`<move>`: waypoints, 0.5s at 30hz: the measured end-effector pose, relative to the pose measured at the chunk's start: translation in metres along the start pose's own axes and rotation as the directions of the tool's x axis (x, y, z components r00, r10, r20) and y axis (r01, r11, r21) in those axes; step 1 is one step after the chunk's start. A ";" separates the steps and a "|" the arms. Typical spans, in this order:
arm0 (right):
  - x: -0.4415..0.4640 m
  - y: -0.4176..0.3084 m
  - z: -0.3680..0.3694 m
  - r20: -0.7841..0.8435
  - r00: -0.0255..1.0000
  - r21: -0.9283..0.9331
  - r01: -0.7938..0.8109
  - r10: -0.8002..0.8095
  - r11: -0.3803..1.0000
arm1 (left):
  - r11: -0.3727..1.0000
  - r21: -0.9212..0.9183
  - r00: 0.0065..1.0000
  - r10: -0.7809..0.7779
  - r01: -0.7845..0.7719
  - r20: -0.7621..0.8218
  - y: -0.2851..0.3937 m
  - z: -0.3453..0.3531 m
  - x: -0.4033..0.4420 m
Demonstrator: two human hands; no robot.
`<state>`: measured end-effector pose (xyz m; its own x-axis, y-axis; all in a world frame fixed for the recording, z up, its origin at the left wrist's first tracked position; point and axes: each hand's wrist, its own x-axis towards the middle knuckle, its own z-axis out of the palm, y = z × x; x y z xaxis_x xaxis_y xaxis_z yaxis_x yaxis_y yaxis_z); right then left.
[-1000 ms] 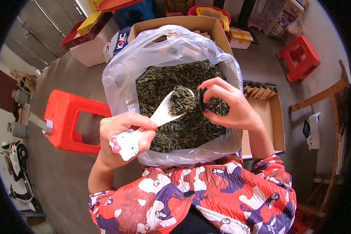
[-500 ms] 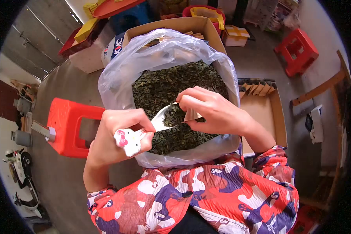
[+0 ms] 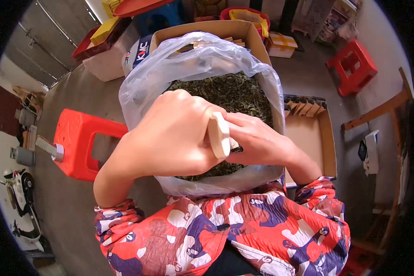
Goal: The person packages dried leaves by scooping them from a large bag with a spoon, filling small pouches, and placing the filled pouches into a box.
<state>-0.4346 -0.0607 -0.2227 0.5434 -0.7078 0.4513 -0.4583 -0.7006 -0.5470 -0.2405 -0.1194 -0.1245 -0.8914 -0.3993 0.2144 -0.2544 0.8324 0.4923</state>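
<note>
The left hand (image 3: 177,133) is gripping a pale spoon handle (image 3: 220,136), its visible end running roughly from twelve to six o'clock, while the right hand (image 3: 261,141) is sitting close at three o'clock (hold hidden, so I cannot tell) over dried leaves (image 3: 230,89).

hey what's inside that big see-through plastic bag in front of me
Loose, dried dark-green leaves show inside the plastic bag, mostly toward its far side, with some along the near edge. Your left hand and right hand cover the middle; anything beneath the top layer is hidden.
</note>
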 end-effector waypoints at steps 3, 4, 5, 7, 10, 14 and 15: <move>0.001 -0.004 -0.005 -0.001 0.999 0.073 -0.037 0.037 0.997 | 0.999 -0.055 1.000 -0.006 0.005 -0.012 -0.003 0.004 0.002; 0.001 -0.006 -0.006 -0.010 0.999 0.115 -0.043 0.044 0.993 | 0.997 -0.079 1.000 -0.011 0.010 -0.008 -0.009 0.015 0.003; 0.000 -0.004 -0.006 -0.010 0.999 0.114 -0.046 0.048 0.992 | 0.995 -0.102 1.000 -0.016 0.016 -0.005 -0.013 0.021 0.004; -0.002 0.000 -0.004 0.000 0.998 0.111 -0.062 0.062 0.992 | 0.991 -0.123 0.999 -0.046 0.043 -0.022 -0.014 0.017 -0.001; -0.008 0.004 -0.004 0.050 0.992 0.110 -0.117 0.112 0.987 | 0.968 -0.195 0.984 -0.172 0.160 -0.046 -0.009 -0.001 -0.017; -0.013 0.007 -0.002 0.012 0.983 0.149 -0.183 0.183 0.972 | 0.915 -0.237 0.936 -0.347 0.327 -0.050 0.007 -0.017 -0.050; -0.013 0.009 -0.003 -0.009 0.987 0.133 -0.158 0.161 0.978 | 0.873 -0.285 0.914 -0.406 0.396 0.026 0.007 -0.015 -0.056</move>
<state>-0.4476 -0.0582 -0.2318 0.4565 -0.8119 0.3638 -0.4410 -0.5616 -0.7000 -0.1867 -0.0965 -0.1206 -0.7207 -0.6928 -0.0256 -0.4683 0.4593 0.7548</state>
